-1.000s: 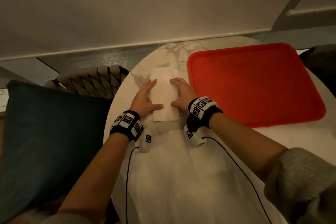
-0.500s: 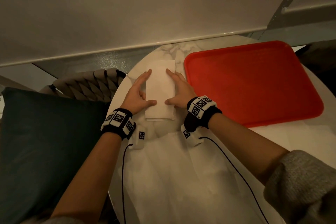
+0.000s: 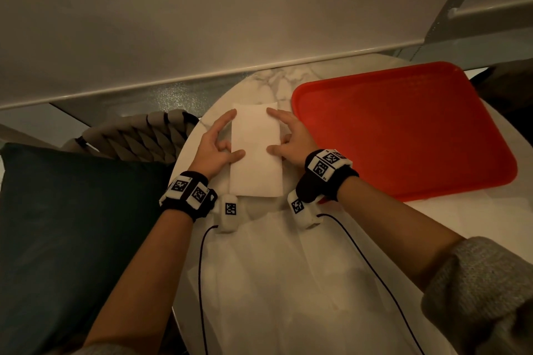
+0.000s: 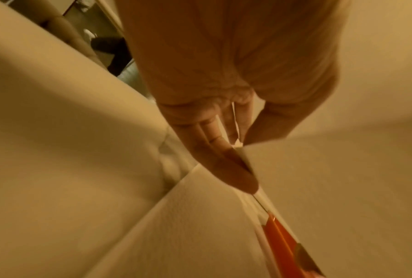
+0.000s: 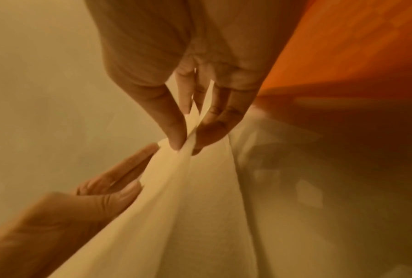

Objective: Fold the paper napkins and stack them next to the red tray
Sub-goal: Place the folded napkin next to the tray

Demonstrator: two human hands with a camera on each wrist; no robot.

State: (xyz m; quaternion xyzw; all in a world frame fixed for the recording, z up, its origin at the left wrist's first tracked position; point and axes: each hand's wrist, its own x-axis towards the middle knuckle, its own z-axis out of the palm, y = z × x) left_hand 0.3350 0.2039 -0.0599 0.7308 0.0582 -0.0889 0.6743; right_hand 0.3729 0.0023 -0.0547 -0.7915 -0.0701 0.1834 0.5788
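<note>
A white folded napkin (image 3: 255, 153) (image 5: 188, 197) lies as a narrow rectangle on the marble table (image 3: 269, 81), just left of the red tray (image 3: 403, 130) (image 5: 343, 47). My left hand (image 3: 223, 138) (image 4: 238, 150) holds its left long edge, thumb on top and index finger stretched along the side. My right hand (image 3: 281, 132) (image 5: 186, 144) pinches the right long edge between thumb and fingers, close to the tray's left rim. In the left wrist view the napkin (image 4: 188, 225) runs toward a sliver of the tray (image 4: 278, 237).
Several unfolded white napkins (image 3: 274, 282) lie spread on the near part of the table, under my forearms. A woven chair back (image 3: 138, 138) and a dark cushion (image 3: 72, 225) stand left of the table. A wall runs close behind.
My fingers have stretched forward along the napkin's long edges, and the napkin now lies straighter, parallel to the tray's left rim. Both hands stayed on it.
</note>
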